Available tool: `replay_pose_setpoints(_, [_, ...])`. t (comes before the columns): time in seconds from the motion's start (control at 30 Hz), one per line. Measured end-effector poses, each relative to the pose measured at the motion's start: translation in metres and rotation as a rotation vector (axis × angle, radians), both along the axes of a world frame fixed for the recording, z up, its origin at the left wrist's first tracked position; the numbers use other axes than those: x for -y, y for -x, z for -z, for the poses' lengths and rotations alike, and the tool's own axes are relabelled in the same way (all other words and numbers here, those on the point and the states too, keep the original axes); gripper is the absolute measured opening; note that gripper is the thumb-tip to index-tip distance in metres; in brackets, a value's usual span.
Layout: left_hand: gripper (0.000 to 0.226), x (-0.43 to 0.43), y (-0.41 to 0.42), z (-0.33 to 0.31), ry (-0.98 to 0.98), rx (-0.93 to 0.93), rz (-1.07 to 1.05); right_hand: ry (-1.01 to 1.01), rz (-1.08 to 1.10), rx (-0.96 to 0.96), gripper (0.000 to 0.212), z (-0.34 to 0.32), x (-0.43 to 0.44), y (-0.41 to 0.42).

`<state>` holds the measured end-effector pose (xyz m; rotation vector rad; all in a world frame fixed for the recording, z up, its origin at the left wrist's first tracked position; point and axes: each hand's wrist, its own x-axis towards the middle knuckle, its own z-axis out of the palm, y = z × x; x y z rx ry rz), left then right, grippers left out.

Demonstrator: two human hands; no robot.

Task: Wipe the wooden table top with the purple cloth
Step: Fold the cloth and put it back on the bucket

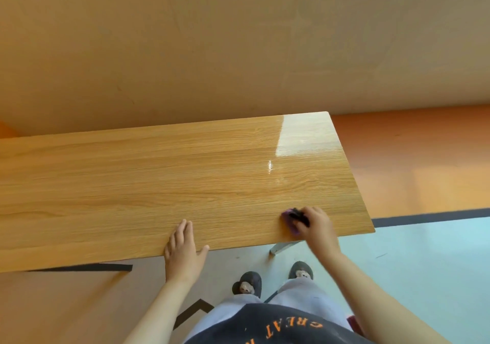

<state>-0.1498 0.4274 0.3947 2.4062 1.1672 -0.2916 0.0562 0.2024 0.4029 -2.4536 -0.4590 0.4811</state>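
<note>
Since the purple cloth (288, 219) is wadded up small under the right hand (316, 224), with the fingers curled over it and pressing it onto the desk (159, 179) near the front right corner, I'd say the idea is firm pressure on one patch rather than a wide sweep. The left hand (183, 243) lies flat and relaxed on the near edge, fingers straight, thumb hanging off the front, holding nothing. My guess is it's there to brace the body and steady the desk while the other hand scrubs.
</note>
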Motion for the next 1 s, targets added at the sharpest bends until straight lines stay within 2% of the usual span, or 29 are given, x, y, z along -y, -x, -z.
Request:
replay_pose_setpoints(0.13, [0.082,0.0,-0.014,-0.013,0.125,0.071,-0.102,-0.037,0.315,0.0,0.008,-0.023,0.042,-0.027])
replay_pose_setpoints(0.23, [0.081,0.0,-0.045,-0.039,0.244,0.219,-0.132,-0.18,0.406,-0.03,0.009,-0.047,0.041,-0.036])
replay_pose_setpoints(0.4, [0.05,0.008,-0.106,-0.11,0.44,0.479,0.038,-0.562,0.25,-0.225,0.016,-0.108,0.009,-0.037])
replay_pose_setpoints(0.53, [0.042,0.021,-0.133,-0.161,0.534,0.641,0.215,-0.755,0.101,-0.398,0.022,-0.159,-0.021,-0.029])
replay_pose_setpoints(0.67, [0.038,0.029,-0.144,-0.186,0.688,0.775,0.256,-0.883,0.089,-0.51,0.025,-0.178,-0.032,-0.02])
replay_pose_setpoints(0.77, [0.026,0.034,-0.141,-0.192,0.831,0.821,0.231,-0.926,0.079,-0.608,0.029,-0.176,-0.036,-0.008])
replay_pose_setpoints(0.9, [0.019,0.038,-0.133,-0.187,0.891,0.806,0.219,-0.962,0.103,-0.689,0.036,-0.168,-0.037,0.004])
replay_pose_setpoints(1.0, [0.016,0.037,-0.133,-0.187,0.895,0.828,0.191,-0.944,0.088,-0.647,0.033,-0.17,-0.039,0.002])
